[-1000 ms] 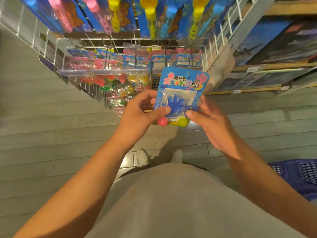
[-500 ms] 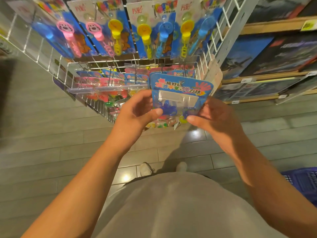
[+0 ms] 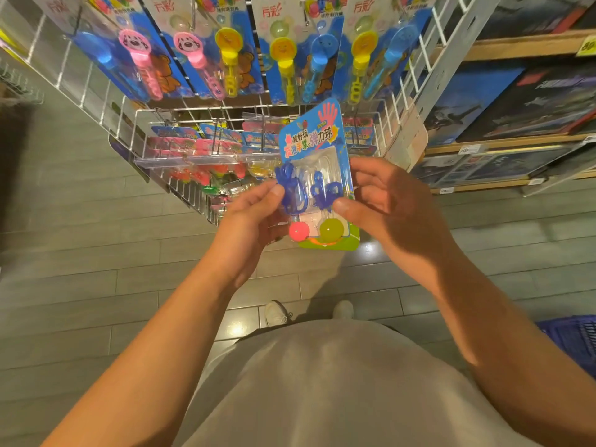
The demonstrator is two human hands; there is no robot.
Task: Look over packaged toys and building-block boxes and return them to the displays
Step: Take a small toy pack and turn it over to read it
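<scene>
A blue blister-card toy pack point(image 3: 314, 146) with blue sticky hands, a pink ball and a yellow ball sits upright between both hands, in front of the white wire display rack point(image 3: 129, 124). My left hand point(image 3: 250, 224) pinches its left edge, thumb on the front. My right hand point(image 3: 390, 204) pinches its right edge, thumb pressed on the clear blister. Similar packs point(image 3: 209, 146) hang on hooks right behind it.
Bubble-wand cards point(image 3: 283, 50) hang in the upper row of the rack. Wooden shelves with large dark boxes point(image 3: 522, 104) stand at the right. A blue basket point(image 3: 574, 337) sits on the tiled floor at lower right, near my feet.
The pack has tipped from lying flat and foreshortened to upright facing me, and sits lower in my hands. My head has tilted up, showing more of the upper row.
</scene>
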